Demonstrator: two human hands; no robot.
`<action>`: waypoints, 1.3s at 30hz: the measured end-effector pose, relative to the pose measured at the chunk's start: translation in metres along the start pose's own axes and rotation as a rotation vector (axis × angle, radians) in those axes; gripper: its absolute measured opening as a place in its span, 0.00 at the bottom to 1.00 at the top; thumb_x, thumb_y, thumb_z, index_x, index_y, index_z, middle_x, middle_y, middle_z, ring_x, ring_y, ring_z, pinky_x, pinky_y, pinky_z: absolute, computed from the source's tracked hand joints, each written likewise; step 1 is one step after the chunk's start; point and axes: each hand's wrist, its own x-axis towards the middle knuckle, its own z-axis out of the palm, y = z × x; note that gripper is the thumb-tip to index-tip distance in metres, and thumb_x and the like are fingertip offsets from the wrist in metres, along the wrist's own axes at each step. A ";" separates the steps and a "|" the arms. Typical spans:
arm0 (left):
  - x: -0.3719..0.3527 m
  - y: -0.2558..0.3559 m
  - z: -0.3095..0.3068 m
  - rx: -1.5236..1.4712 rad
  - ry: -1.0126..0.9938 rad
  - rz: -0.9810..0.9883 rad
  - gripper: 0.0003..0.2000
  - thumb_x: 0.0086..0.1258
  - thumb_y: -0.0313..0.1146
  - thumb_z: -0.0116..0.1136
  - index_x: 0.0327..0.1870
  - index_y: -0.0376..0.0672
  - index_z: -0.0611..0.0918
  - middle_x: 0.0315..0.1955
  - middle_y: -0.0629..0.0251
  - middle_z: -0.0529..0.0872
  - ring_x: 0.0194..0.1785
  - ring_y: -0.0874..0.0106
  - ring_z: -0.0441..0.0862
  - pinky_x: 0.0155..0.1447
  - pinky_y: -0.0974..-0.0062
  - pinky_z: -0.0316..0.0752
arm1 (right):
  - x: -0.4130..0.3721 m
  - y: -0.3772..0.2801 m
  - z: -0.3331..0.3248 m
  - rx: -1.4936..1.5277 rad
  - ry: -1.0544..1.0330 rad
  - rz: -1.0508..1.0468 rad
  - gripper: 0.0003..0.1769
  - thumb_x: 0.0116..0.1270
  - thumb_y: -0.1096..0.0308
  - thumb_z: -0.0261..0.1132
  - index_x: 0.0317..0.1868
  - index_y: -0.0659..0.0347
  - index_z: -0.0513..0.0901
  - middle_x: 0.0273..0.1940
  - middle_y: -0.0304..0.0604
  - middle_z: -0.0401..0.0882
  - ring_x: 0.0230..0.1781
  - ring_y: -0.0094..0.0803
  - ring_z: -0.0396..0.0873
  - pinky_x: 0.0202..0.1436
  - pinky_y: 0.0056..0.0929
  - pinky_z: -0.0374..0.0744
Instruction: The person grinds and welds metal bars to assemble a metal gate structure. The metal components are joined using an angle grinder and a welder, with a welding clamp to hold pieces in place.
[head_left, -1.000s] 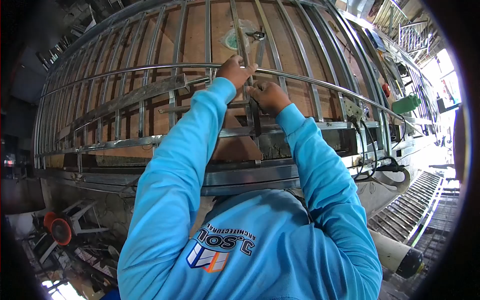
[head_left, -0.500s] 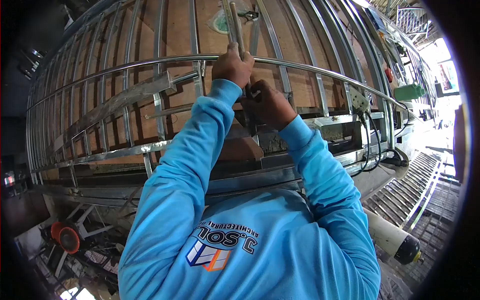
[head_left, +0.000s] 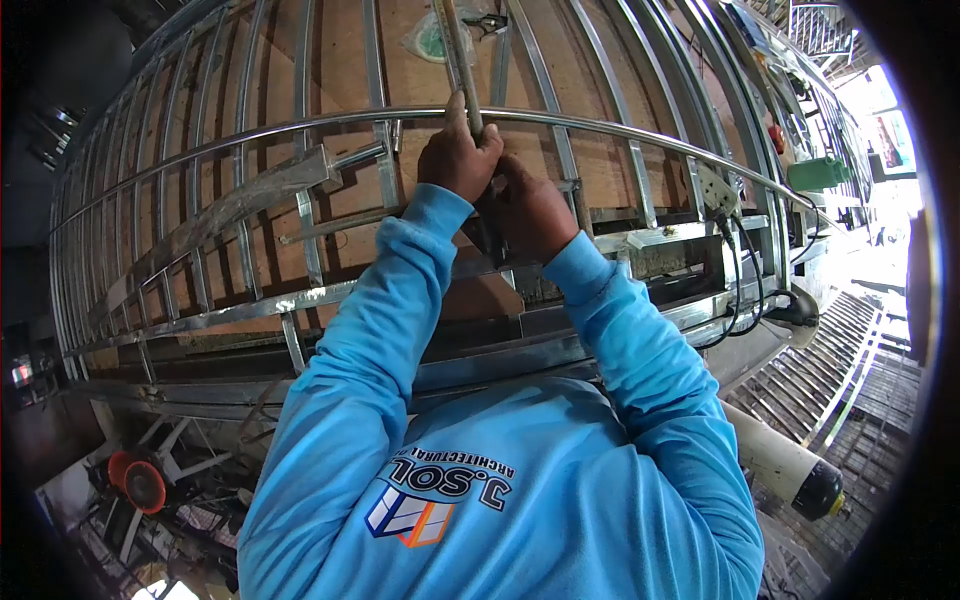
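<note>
My left hand (head_left: 460,158) is around the lower part of a long, narrow metal bar (head_left: 461,62). Its index finger lies along the bar, and the thumb is on the other side. Close beside it, my right hand (head_left: 535,214) is closed with bent fingers near the bar's lower end; what those fingers hold is hidden. A shiny round tube (head_left: 620,133) crosses the bar just above my left hand. Both hands are over a metal grille frame (head_left: 375,60) of parallel square tubes, with brown board (head_left: 285,75) beneath.
A plastic-wrapped tube (head_left: 235,200) lies across the grille on the left. Beyond the bar is a clear bag with green contents (head_left: 428,40), next to dark pliers-like tool (head_left: 488,24). On the right are a power outlet with cables (head_left: 717,193), a green bottle (head_left: 818,174) and a cylinder (head_left: 775,455).
My left hand has shifted slightly down, its index finger and thumb now extended along the bar. My right hand has moved a little left and down, closer to the left.
</note>
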 end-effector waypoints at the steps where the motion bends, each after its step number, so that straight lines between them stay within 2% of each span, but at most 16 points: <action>1: 0.000 -0.004 0.003 0.011 0.025 0.024 0.32 0.72 0.43 0.60 0.72 0.34 0.70 0.33 0.38 0.89 0.39 0.40 0.89 0.45 0.45 0.85 | -0.002 0.001 0.000 -0.005 0.002 -0.014 0.23 0.70 0.57 0.71 0.58 0.61 0.78 0.40 0.62 0.88 0.41 0.59 0.88 0.44 0.49 0.85; 2: -0.001 -0.004 0.005 0.020 0.051 0.048 0.32 0.72 0.43 0.60 0.73 0.34 0.70 0.32 0.38 0.89 0.38 0.40 0.89 0.44 0.45 0.85 | -0.004 0.002 -0.002 -0.012 0.004 -0.026 0.23 0.71 0.56 0.70 0.59 0.60 0.78 0.42 0.63 0.87 0.43 0.63 0.86 0.45 0.52 0.84; 5: -0.002 -0.002 0.007 0.039 0.056 0.066 0.31 0.73 0.42 0.58 0.73 0.33 0.69 0.30 0.39 0.89 0.36 0.42 0.89 0.41 0.46 0.86 | -0.019 0.012 -0.036 -0.042 -0.035 -0.081 0.22 0.70 0.56 0.71 0.56 0.61 0.80 0.41 0.63 0.87 0.42 0.60 0.87 0.44 0.51 0.84; 7: -0.003 0.001 0.005 0.045 0.047 0.052 0.30 0.74 0.41 0.57 0.73 0.33 0.69 0.30 0.40 0.89 0.37 0.43 0.90 0.41 0.47 0.86 | -0.035 0.015 -0.071 -0.088 0.139 -0.120 0.20 0.69 0.57 0.73 0.52 0.62 0.83 0.34 0.56 0.86 0.36 0.51 0.88 0.41 0.45 0.84; 8: -0.003 0.000 0.006 0.066 0.048 0.051 0.30 0.75 0.42 0.56 0.74 0.33 0.69 0.31 0.41 0.90 0.37 0.44 0.90 0.42 0.49 0.87 | -0.045 0.023 -0.088 -0.048 0.219 0.012 0.18 0.69 0.58 0.73 0.51 0.62 0.83 0.32 0.54 0.85 0.34 0.48 0.88 0.40 0.42 0.84; 9: -0.002 0.001 0.004 0.086 0.041 0.045 0.30 0.76 0.42 0.55 0.74 0.34 0.69 0.31 0.41 0.90 0.37 0.45 0.90 0.42 0.49 0.87 | -0.053 0.039 -0.103 -0.141 0.288 0.002 0.17 0.70 0.59 0.73 0.51 0.61 0.83 0.30 0.51 0.85 0.31 0.45 0.86 0.38 0.41 0.82; 10: -0.002 0.003 0.003 0.105 0.033 0.040 0.31 0.76 0.43 0.55 0.74 0.34 0.69 0.32 0.42 0.90 0.37 0.45 0.91 0.42 0.49 0.87 | -0.062 0.055 -0.114 -0.099 0.338 -0.001 0.16 0.71 0.59 0.72 0.50 0.62 0.83 0.30 0.53 0.84 0.31 0.47 0.86 0.36 0.42 0.81; 13: -0.002 0.003 0.003 0.164 0.044 0.048 0.31 0.77 0.44 0.54 0.75 0.35 0.69 0.33 0.43 0.91 0.37 0.46 0.91 0.42 0.51 0.88 | -0.090 0.088 -0.136 -0.275 0.370 0.063 0.14 0.71 0.63 0.72 0.50 0.63 0.82 0.32 0.54 0.85 0.31 0.51 0.85 0.36 0.42 0.81; 14: -0.002 0.003 0.003 0.187 0.052 0.054 0.31 0.77 0.44 0.54 0.76 0.35 0.68 0.33 0.44 0.91 0.36 0.47 0.91 0.42 0.52 0.88 | -0.099 0.097 -0.138 -0.291 0.367 0.068 0.14 0.71 0.63 0.71 0.50 0.63 0.82 0.33 0.55 0.86 0.32 0.51 0.86 0.37 0.42 0.81; 17: -0.004 0.011 0.000 0.139 0.035 -0.039 0.30 0.77 0.47 0.55 0.74 0.36 0.73 0.42 0.40 0.90 0.45 0.45 0.90 0.50 0.52 0.86 | -0.117 0.110 -0.135 -0.304 0.369 0.075 0.15 0.72 0.65 0.71 0.52 0.64 0.83 0.36 0.57 0.87 0.35 0.52 0.87 0.39 0.42 0.81; 19: -0.004 0.015 -0.004 0.161 -0.013 -0.073 0.31 0.77 0.47 0.55 0.75 0.35 0.72 0.42 0.41 0.90 0.44 0.46 0.90 0.50 0.53 0.86 | -0.123 0.111 -0.130 -0.270 0.392 0.072 0.15 0.72 0.65 0.70 0.53 0.65 0.83 0.39 0.58 0.87 0.39 0.53 0.88 0.43 0.42 0.82; 20: -0.004 0.016 -0.005 0.171 -0.038 -0.089 0.32 0.77 0.47 0.55 0.75 0.34 0.72 0.43 0.41 0.90 0.43 0.46 0.90 0.50 0.53 0.85 | -0.125 0.116 -0.129 -0.263 0.372 0.063 0.16 0.73 0.65 0.70 0.56 0.65 0.84 0.45 0.60 0.87 0.45 0.54 0.88 0.49 0.43 0.83; 23: -0.004 0.009 -0.001 0.117 -0.004 -0.062 0.33 0.77 0.48 0.55 0.76 0.34 0.71 0.41 0.43 0.90 0.42 0.48 0.91 0.49 0.55 0.85 | -0.125 0.118 -0.121 -0.284 0.391 -0.023 0.17 0.72 0.66 0.69 0.58 0.64 0.85 0.50 0.60 0.87 0.48 0.56 0.87 0.52 0.44 0.83; 26: -0.004 0.008 0.000 0.145 -0.021 -0.077 0.33 0.78 0.48 0.54 0.77 0.34 0.70 0.40 0.43 0.90 0.43 0.50 0.91 0.49 0.56 0.85 | -0.122 0.114 -0.113 -0.333 0.390 -0.051 0.16 0.72 0.66 0.69 0.58 0.61 0.86 0.49 0.58 0.86 0.47 0.57 0.85 0.50 0.46 0.83; 30: -0.003 0.006 -0.001 0.119 -0.012 -0.051 0.32 0.78 0.47 0.52 0.77 0.35 0.69 0.38 0.45 0.92 0.41 0.48 0.92 0.49 0.54 0.87 | -0.121 0.120 -0.105 -0.318 0.394 -0.047 0.16 0.71 0.67 0.69 0.57 0.58 0.86 0.46 0.57 0.86 0.45 0.57 0.85 0.49 0.47 0.82; 39: -0.004 0.002 0.004 0.106 0.059 0.009 0.31 0.77 0.46 0.53 0.76 0.35 0.70 0.37 0.45 0.92 0.40 0.47 0.91 0.46 0.53 0.87 | -0.120 0.113 -0.103 -0.316 0.388 0.058 0.12 0.69 0.69 0.69 0.52 0.60 0.85 0.44 0.57 0.83 0.43 0.59 0.83 0.47 0.50 0.81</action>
